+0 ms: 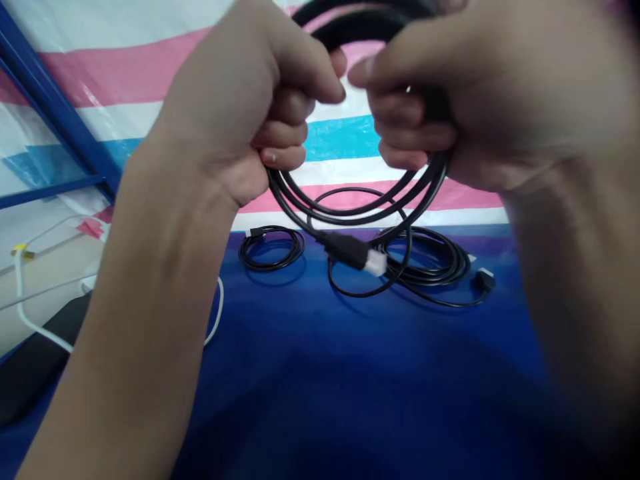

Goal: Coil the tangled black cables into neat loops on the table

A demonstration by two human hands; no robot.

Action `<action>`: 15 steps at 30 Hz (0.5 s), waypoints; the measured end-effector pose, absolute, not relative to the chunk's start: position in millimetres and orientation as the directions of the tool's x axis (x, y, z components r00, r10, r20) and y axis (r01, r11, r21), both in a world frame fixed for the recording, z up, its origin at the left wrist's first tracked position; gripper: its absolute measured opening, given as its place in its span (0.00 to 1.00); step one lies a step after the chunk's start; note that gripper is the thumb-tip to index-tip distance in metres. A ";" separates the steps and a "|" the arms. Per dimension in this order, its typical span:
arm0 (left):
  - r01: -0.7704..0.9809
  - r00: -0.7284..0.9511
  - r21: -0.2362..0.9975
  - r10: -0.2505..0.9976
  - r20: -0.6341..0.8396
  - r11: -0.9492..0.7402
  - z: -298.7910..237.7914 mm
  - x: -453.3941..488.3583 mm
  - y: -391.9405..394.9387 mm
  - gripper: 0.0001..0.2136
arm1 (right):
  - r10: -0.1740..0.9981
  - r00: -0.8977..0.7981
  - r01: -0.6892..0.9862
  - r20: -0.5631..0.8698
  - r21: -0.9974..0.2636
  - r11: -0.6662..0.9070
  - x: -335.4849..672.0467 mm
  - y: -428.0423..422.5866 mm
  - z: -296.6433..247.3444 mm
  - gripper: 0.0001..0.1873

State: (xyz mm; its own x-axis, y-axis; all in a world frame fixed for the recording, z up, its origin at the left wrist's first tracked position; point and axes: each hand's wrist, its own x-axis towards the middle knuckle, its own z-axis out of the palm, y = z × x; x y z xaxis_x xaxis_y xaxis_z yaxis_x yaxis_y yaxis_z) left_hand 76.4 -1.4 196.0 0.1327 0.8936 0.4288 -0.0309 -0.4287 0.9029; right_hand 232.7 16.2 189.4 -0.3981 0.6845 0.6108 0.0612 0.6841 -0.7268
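Note:
Between my hands hangs a coiled black cable (pixel 357 219), held up above the blue surface. My left hand (pixel 280 87) is closed around the left side of the loops. Around the right side my right hand (pixel 425 93) is closed too, with its thumb pointing toward the left one. One end of the cable dangles below the loops, a black plug (pixel 350 251) with a whitish tip that looks like an HDMI connector. The top of the coil is partly cut off by the upper edge of the view.
On the blue tabletop (pixel 320 373) lie a small coiled black cable (pixel 273 248) and a larger black coil (pixel 440 257) with its plug (pixel 484 280) to the right. At left are a black flat object (pixel 35 360), white cords (pixel 35 323) and a blue metal frame (pixel 65 113). Striped sheeting (pixel 345 137) hangs behind.

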 end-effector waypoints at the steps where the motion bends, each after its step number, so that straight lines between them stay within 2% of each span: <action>1: -0.099 0.111 0.903 0.897 0.428 -0.418 196.6 75.3 -1.8 0.14 | 0.641 -0.396 0.000 0.657 -0.698 0.716 229.4 13.5 190.3 0.09; 3: -0.228 0.044 0.876 0.894 0.445 -0.425 196.7 72.9 0.1 0.14 | 0.615 -0.368 -0.085 0.697 -0.684 0.725 223.9 9.7 191.8 0.12; 5: -0.375 -0.050 0.825 0.897 0.439 -0.424 196.2 70.8 5.1 0.16 | 0.640 -0.357 -0.177 0.680 -0.722 0.669 218.4 7.8 191.9 0.19; 8: -0.589 -0.202 0.696 0.908 0.367 -0.412 195.5 69.4 13.8 0.17 | 0.611 -0.383 -0.421 0.693 -0.719 0.553 208.7 6.8 188.0 0.28; 10: -0.666 -0.280 0.618 0.908 0.313 -0.418 195.2 69.9 17.1 0.15 | 0.576 -0.371 -0.528 0.728 -0.676 0.514 202.6 6.7 183.6 0.29; 15: -0.701 -0.335 0.560 0.897 0.289 -0.442 193.7 71.1 18.2 0.17 | 0.546 -0.417 -0.479 0.726 -0.687 0.547 194.8 7.1 174.8 0.24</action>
State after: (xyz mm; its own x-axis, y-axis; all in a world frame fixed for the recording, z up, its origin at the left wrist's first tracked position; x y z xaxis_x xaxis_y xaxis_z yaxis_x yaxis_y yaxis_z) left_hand 71.1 18.2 193.7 -0.3348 0.8970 0.2887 -0.7005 -0.4418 0.5604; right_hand 194.8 7.1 174.8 -0.4174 0.5462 0.7263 -0.4788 0.5471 -0.6866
